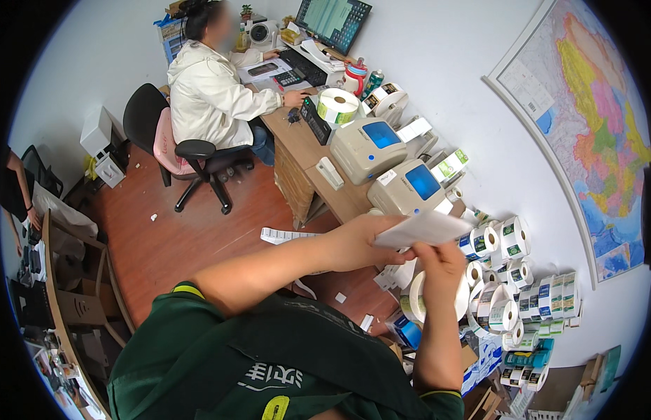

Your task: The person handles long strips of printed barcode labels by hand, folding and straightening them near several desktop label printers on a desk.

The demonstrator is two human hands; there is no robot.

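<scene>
My left hand (363, 242) grips the left end of a small white stack or folded piece of paper (428, 229). The fingers of my right hand (440, 258) pinch its lower edge, close beside my left fingertips. The paper is tilted and slightly blurred, in front of two beige label printers (368, 149) (407, 186) with blue panels on the desk. Part of my left hand's fingers is hidden behind the paper.
A person (210, 94) in a white jacket sits at the wooden desk (331, 197), near a monitor (333, 23). Many label rolls (514, 236) are stacked along the right wall. A white stapler (329, 173) lies by the printers. Another person's arm (23, 184) shows at far left.
</scene>
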